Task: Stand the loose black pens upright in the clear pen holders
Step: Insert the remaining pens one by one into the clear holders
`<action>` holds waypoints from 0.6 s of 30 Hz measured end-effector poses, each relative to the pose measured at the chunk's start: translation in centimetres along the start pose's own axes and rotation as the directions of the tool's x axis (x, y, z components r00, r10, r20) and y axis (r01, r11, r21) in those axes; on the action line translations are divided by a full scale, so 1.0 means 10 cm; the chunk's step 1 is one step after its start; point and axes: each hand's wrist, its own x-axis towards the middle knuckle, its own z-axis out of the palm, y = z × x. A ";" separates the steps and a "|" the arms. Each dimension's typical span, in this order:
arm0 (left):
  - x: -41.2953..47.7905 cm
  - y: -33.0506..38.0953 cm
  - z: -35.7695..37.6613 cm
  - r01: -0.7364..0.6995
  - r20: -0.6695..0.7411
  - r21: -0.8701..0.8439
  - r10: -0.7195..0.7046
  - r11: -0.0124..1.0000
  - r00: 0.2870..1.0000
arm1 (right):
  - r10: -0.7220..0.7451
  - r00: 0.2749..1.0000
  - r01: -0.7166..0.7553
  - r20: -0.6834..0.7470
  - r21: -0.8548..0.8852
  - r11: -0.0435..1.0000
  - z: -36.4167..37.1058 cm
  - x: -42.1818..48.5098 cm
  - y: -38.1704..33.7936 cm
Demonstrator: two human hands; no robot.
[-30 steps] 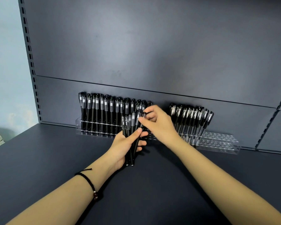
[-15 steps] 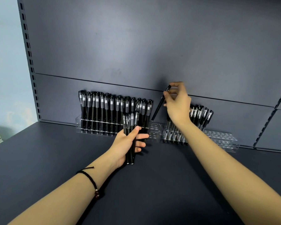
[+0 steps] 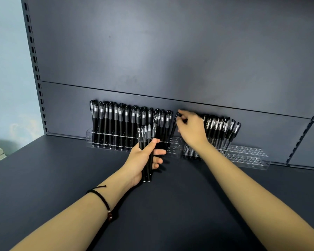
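Nearest me, on the left wrist, sits a black cord bracelet (image 3: 101, 197) with a reddish bead. Just past it the left hand (image 3: 141, 160) is held over the dark shelf (image 3: 62, 178). Its fingers (image 3: 159, 152) are curled round a bundle (image 3: 147, 133) of about four black pens, caps up, with the thumb pressed across the front. Whether the bundle's lower ends touch the shelf I cannot tell.

Farther on and to the right, the right hand (image 3: 192, 131) is stretched toward the back. Thumb and forefinger pinch the cap end of a single pen (image 3: 173, 131), while the other fingers are loosely spread and hold nothing. That pen leans with its top tilted right. Its lower end is down at the bare right end of the left holder (image 3: 91, 140), though I cannot tell whether it sits in a hole.

Against the back panel (image 3: 170, 51) the two clear holders stand side by side. A row (image 3: 116, 120) of upright black pens packs the left holder from its left end nearly to its right, with only the last few holes open. In the right holder (image 3: 252, 157), leaning pens (image 3: 219, 129) fill the left part, some hidden behind the right hand and wrist. Its right part shows bare rows of holes.
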 end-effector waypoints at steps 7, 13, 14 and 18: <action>-0.01 -0.02 0.02 -0.024 0.041 0.037 0.022 0.999 0.999 | -0.104 0.987 0.088 0.126 0.123 0.988 0.06 -0.32 -0.26; -0.04 0.00 0.01 -0.026 0.061 0.013 0.026 1.000 0.998 | -0.016 0.979 -0.029 0.205 0.213 0.977 0.11 -0.43 -0.31; -0.04 0.00 0.01 -0.027 0.058 0.009 0.027 1.000 0.998 | 0.005 0.977 -0.054 0.213 0.226 0.973 0.09 -0.43 -0.32; -0.03 -0.01 0.01 -0.028 0.064 0.006 0.027 1.000 0.998 | 0.076 0.959 -0.186 0.273 0.402 0.897 0.01 -0.42 -0.35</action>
